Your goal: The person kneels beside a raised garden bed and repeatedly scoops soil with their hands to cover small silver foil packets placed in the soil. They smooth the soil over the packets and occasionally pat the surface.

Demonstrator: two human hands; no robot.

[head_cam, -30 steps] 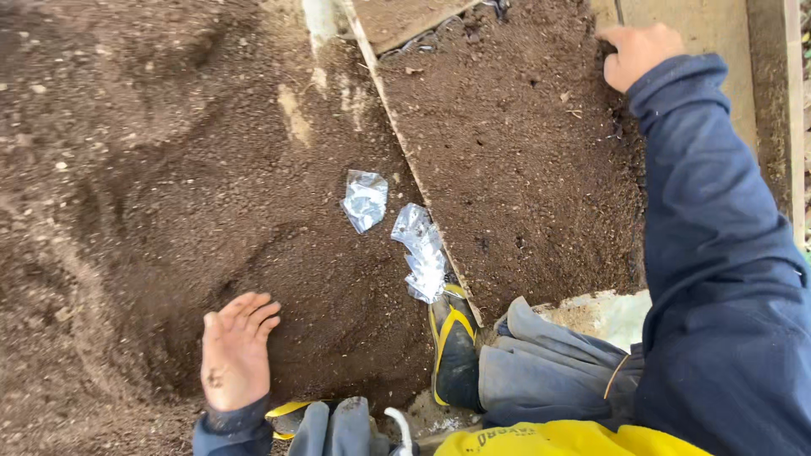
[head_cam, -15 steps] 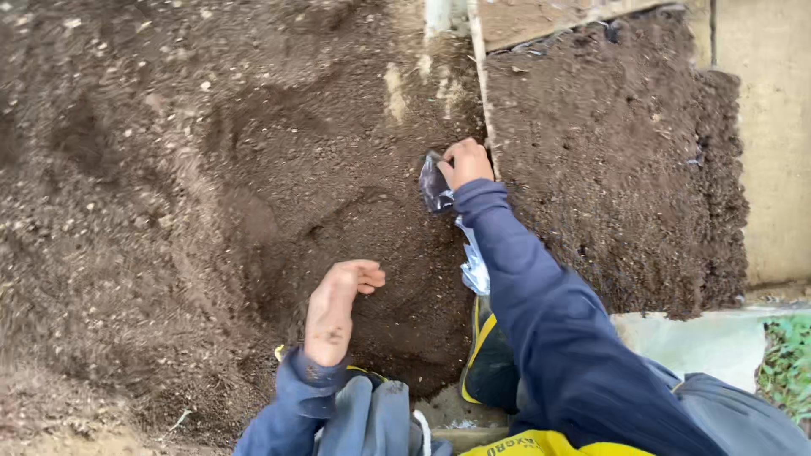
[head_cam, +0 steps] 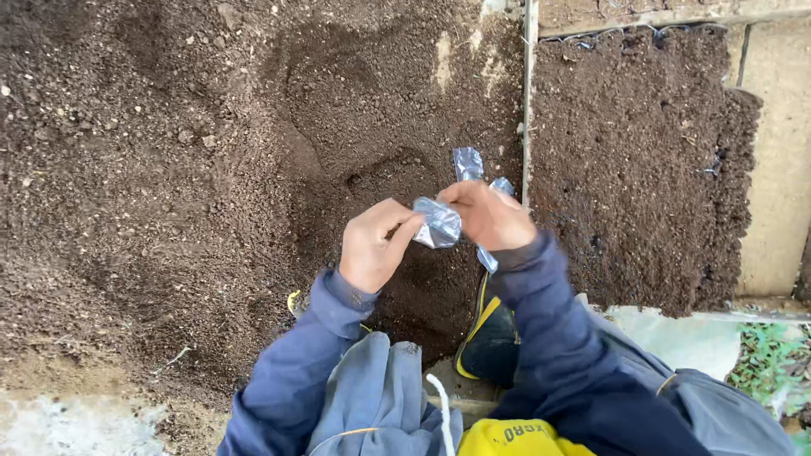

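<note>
Both hands hold a small crumpled clear plastic bag [head_cam: 438,225] between them, above a hollow in dark loose soil [head_cam: 169,186]. My left hand [head_cam: 377,245] pinches its left side with the fingertips. My right hand [head_cam: 489,216] grips its right side. Another piece of the same clear plastic [head_cam: 467,164] lies on the soil just beyond my right hand, and a strip of it shows below that hand. My sleeves are dark blue.
A thin pale board edge [head_cam: 529,101] runs from the top down past my right hand, dividing the soil from a second soil bed [head_cam: 642,160]. Pale concrete [head_cam: 773,169] borders the far right. My black and yellow boot [head_cam: 490,346] rests below.
My right hand came down from the far upper right to the plastic, picked up a bag, and brought it toward me. My left hand lifted off the soil and took hold of it.
</note>
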